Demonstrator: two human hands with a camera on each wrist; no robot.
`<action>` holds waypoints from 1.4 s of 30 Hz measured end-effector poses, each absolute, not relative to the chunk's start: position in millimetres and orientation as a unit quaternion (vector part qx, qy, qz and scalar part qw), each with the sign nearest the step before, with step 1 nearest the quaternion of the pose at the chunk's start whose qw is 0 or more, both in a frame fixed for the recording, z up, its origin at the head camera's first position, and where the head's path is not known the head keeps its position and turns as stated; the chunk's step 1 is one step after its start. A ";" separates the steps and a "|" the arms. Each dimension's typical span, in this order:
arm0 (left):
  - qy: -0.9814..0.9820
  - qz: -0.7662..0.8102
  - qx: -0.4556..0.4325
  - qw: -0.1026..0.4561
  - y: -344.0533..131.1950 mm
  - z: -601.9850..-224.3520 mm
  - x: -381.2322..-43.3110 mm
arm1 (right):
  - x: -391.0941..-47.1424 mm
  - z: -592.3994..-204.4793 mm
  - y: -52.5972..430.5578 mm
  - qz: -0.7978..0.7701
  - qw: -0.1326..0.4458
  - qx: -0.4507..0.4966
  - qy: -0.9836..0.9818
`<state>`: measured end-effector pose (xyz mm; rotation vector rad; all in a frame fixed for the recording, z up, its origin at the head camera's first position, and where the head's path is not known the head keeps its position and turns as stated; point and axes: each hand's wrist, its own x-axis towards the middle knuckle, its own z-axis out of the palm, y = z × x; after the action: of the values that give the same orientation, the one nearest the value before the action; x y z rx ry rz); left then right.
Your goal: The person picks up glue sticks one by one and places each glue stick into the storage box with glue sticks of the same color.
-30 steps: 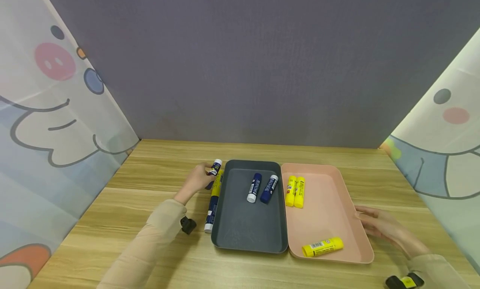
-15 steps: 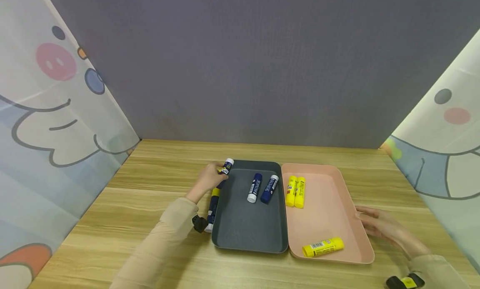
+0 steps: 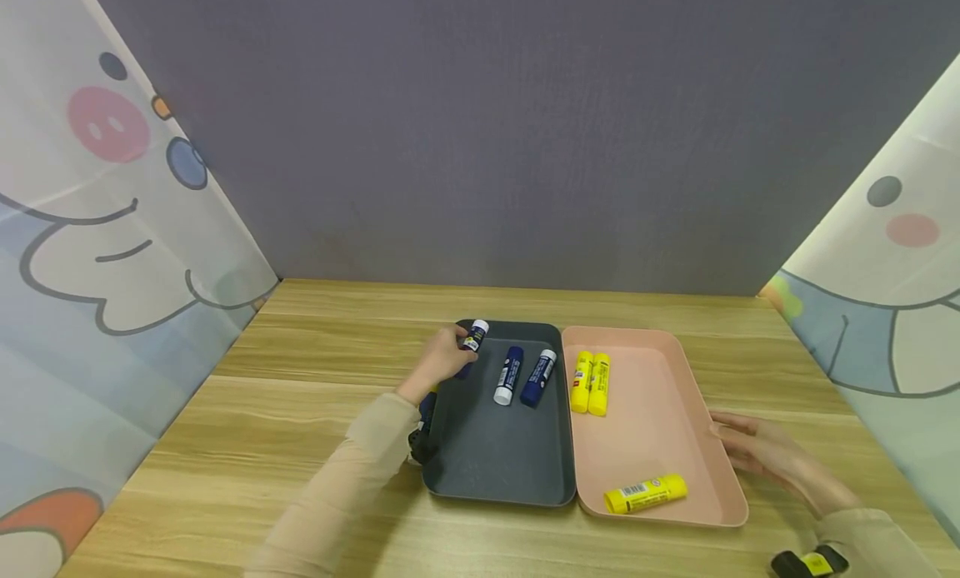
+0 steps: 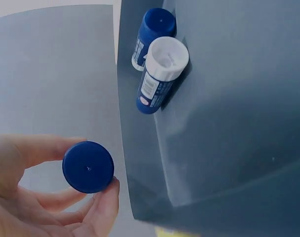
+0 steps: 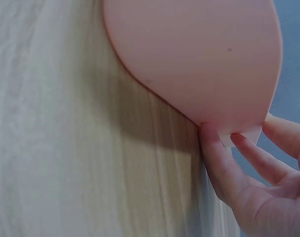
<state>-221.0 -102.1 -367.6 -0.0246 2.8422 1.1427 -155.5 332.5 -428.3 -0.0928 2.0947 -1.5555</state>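
The left hand (image 3: pixel 438 360) is pinching a navy glue stick (image 3: pixel 473 342) between thumb and fingers, tilted, white cap uppermost, and is holding it at the far-left corner of the grey tray (image 3: pixel 498 457); its height above the floor is hard to tell. Two blue sticks (image 3: pixel 509 376) are lying inside, nearer the far-right corner. The right hand (image 3: pixel 757 449) is resting loosely extended fingers against the right edge of the pink tray (image 3: pixel 645 428), where two yellow sticks (image 3: pixel 590 384) are lying side by side along the left edge and another yellow stick (image 3: pixel 646 495) by the near edge. The step in hand is apparently sorting by colour, this stick going among the blues. The next move is probably calling for lowering it onto bare floor left of that pair, then releasing.
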 end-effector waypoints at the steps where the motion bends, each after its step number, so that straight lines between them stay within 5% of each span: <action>1: 0.929 0.368 -0.006 0.036 -100.7 -368.1 -220.9 | -155.7 -428.3 332.4 -0.575 0.262 -0.034 0.775; 42: 0.956 0.292 -0.012 0.023 -73.0 -398.8 -231.9 | -154.1 -429.3 333.5 -0.602 0.259 -0.018 0.755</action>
<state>-231.9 -73.0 -398.8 -0.0369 2.9606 0.9032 -154.1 333.5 -429.3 -0.0486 2.0476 -1.6307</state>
